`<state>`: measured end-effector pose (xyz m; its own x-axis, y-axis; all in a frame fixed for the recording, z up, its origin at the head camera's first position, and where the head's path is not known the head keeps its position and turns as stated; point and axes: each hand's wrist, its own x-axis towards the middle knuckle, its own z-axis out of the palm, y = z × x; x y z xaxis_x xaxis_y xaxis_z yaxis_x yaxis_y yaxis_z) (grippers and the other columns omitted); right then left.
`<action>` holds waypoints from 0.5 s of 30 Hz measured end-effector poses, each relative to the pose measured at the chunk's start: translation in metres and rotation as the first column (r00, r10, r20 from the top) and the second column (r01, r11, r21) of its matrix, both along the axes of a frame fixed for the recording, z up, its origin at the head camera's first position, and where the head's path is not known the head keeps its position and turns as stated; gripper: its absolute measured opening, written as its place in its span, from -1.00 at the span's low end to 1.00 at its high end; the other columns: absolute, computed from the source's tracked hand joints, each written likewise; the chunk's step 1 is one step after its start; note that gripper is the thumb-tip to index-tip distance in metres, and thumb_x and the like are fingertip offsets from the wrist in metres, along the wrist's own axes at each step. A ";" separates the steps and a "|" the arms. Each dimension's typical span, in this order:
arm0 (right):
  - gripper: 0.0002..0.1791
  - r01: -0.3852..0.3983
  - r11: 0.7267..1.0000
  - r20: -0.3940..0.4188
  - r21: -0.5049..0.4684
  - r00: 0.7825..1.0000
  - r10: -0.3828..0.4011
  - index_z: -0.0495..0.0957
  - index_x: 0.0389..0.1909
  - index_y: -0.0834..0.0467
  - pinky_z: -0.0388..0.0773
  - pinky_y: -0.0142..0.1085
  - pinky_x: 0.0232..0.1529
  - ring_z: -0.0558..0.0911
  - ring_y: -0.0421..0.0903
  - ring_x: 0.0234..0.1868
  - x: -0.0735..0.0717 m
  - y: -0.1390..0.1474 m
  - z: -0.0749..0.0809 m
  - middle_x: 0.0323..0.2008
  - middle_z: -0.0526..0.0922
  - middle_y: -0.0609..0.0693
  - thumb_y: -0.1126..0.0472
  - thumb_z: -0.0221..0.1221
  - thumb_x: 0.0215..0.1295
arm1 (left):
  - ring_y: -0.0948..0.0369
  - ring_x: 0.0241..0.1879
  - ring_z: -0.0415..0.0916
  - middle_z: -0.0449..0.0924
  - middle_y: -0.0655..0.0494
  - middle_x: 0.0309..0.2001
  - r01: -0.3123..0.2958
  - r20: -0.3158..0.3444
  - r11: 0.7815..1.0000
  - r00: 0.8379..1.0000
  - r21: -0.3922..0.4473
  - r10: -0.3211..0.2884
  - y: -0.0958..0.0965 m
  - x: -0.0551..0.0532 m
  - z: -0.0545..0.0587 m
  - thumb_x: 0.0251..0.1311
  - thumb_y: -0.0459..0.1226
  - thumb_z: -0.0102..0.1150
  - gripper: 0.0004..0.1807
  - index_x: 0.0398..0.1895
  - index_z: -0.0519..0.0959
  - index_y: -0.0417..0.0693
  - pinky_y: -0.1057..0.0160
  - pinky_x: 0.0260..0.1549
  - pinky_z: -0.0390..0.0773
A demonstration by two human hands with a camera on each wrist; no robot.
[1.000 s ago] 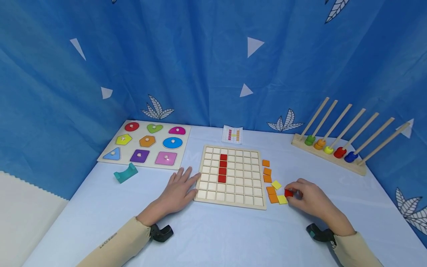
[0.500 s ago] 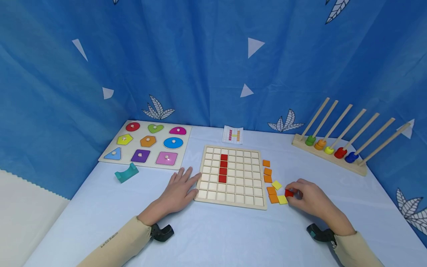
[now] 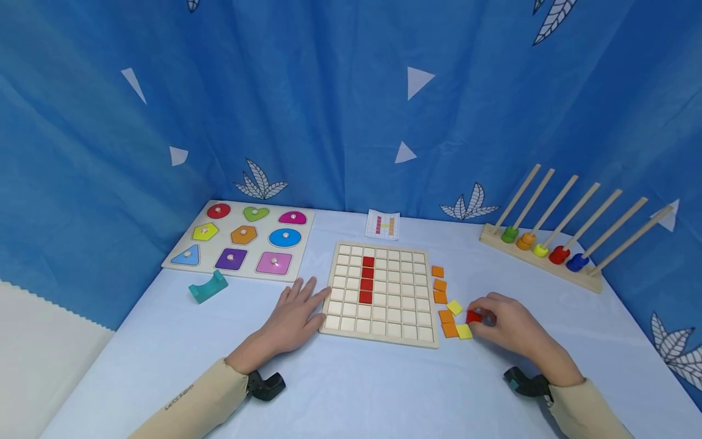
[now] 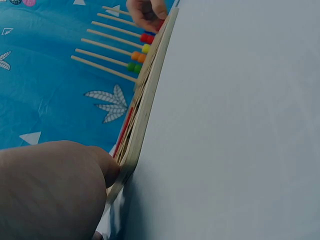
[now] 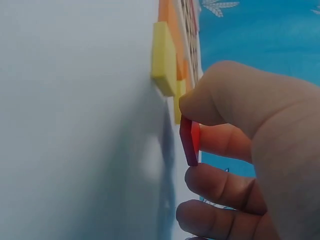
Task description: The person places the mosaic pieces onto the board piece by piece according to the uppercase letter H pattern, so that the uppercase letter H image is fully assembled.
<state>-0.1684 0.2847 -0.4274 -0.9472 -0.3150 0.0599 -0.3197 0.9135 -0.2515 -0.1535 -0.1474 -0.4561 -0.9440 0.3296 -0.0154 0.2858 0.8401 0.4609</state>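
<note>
My right hand [image 3: 506, 323] pinches a red square tile [image 5: 189, 140] between thumb and fingers, beside the loose tiles right of the board. In the right wrist view the tile is tilted on edge. The wooden grid board [image 3: 378, 338] lies mid-table, with a column of several red tiles [image 3: 366, 285] set in its cells. Left of it, my left hand [image 3: 293, 317] lies with fingers spread, its thumb and index finger touching the board's left edge. Two yellow tiles [image 3: 464, 331] and several orange tiles [image 3: 437, 272] lie along the board's right side.
A pattern card [image 3: 382, 225] lies behind the board. At the back left is a shape puzzle [image 3: 249, 249], with a teal curved block [image 3: 208, 287] in front. A wooden peg rack [image 3: 540, 258] with coloured beads stands at the back right, before a blue curtain [image 3: 345, 110].
The head view has shifted slightly. In my right hand the red tile has turned a little; both hands otherwise stay in place, and the tiles on the board are unchanged.
</note>
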 end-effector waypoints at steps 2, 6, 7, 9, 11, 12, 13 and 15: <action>-0.71 -0.019 1.000 -0.010 0.000 1.000 0.019 0.74 -0.20 0.08 0.46 -0.45 -0.42 0.41 -0.24 -0.42 -0.002 -0.002 0.002 -0.48 0.51 -0.17 0.15 0.50 0.01 | -0.29 0.62 -0.15 0.07 -0.25 0.60 0.001 0.000 1.000 1.000 -0.003 -0.001 0.000 0.000 -0.001 0.46 -0.11 0.03 -0.38 0.54 0.31 -0.03 -0.38 0.53 -0.11; -0.70 -0.060 0.998 -0.026 -0.006 0.998 0.060 0.74 -0.20 0.08 0.48 -0.46 -0.41 0.43 -0.25 -0.41 -0.006 -0.010 0.008 -0.47 0.53 -0.17 0.14 0.51 0.01 | -0.29 0.62 -0.15 0.08 -0.25 0.60 0.001 -0.002 1.000 1.000 -0.002 -0.001 0.000 0.001 -0.001 0.45 -0.11 0.03 -0.38 0.54 0.30 -0.03 -0.38 0.53 -0.11; -0.69 -0.069 0.998 -0.025 -0.007 0.997 0.069 0.74 -0.19 0.08 0.50 -0.46 -0.40 0.44 -0.25 -0.40 -0.007 -0.012 0.009 -0.45 0.54 -0.17 0.14 0.52 0.01 | -0.29 0.62 -0.15 0.08 -0.25 0.60 0.001 -0.002 1.000 1.000 -0.001 -0.001 0.000 0.001 -0.001 0.45 -0.12 0.03 -0.38 0.54 0.30 -0.03 -0.38 0.53 -0.11; -0.69 -0.080 0.997 -0.022 -0.006 0.997 0.080 0.73 -0.19 0.07 0.51 -0.45 -0.38 0.45 -0.24 -0.39 -0.010 -0.018 0.013 -0.44 0.55 -0.17 0.13 0.51 0.02 | -0.29 0.62 -0.15 0.07 -0.25 0.60 0.001 -0.002 1.000 1.000 0.000 -0.001 0.000 0.001 -0.001 0.45 -0.12 0.03 -0.38 0.54 0.30 -0.03 -0.38 0.53 -0.11; -0.70 -0.094 0.996 -0.016 -0.007 0.995 0.094 0.73 -0.19 0.07 0.52 -0.45 -0.38 0.46 -0.24 -0.38 -0.013 -0.023 0.016 -0.43 0.55 -0.16 0.14 0.49 0.03 | -0.29 0.62 -0.15 0.07 -0.24 0.60 0.000 -0.003 1.000 1.000 -0.002 0.000 0.000 0.001 -0.001 0.45 -0.11 0.03 -0.38 0.54 0.30 -0.02 -0.38 0.53 -0.11; -0.71 -0.100 0.995 -0.012 -0.006 0.995 0.100 0.73 -0.19 0.07 0.51 -0.45 -0.38 0.46 -0.24 -0.38 -0.014 -0.025 0.017 -0.43 0.55 -0.16 0.14 0.49 0.03 | -0.28 0.62 -0.15 0.07 -0.24 0.60 0.002 -0.003 1.000 1.000 -0.002 -0.002 0.000 0.000 -0.001 0.45 -0.11 0.03 -0.38 0.54 0.30 -0.02 -0.38 0.53 -0.11; -0.71 -0.104 0.995 -0.007 -0.006 0.995 0.104 0.73 -0.19 0.07 0.51 -0.44 -0.38 0.46 -0.24 -0.38 -0.015 -0.028 0.018 -0.43 0.55 -0.16 0.14 0.48 0.03 | -0.28 0.62 -0.15 0.07 -0.24 0.60 0.003 -0.003 1.000 1.000 -0.003 -0.003 0.000 0.000 -0.001 0.46 -0.11 0.03 -0.38 0.54 0.30 -0.02 -0.38 0.53 -0.11; -0.73 -0.119 0.993 -0.004 -0.008 0.993 0.119 0.73 -0.19 0.07 0.49 -0.44 -0.40 0.45 -0.24 -0.39 -0.017 -0.032 0.019 -0.44 0.53 -0.16 0.16 0.46 0.04 | -0.28 0.62 -0.15 0.07 -0.23 0.61 0.004 -0.002 1.000 1.000 -0.005 -0.004 0.001 0.000 -0.001 0.46 -0.11 0.03 -0.38 0.54 0.30 -0.01 -0.38 0.53 -0.11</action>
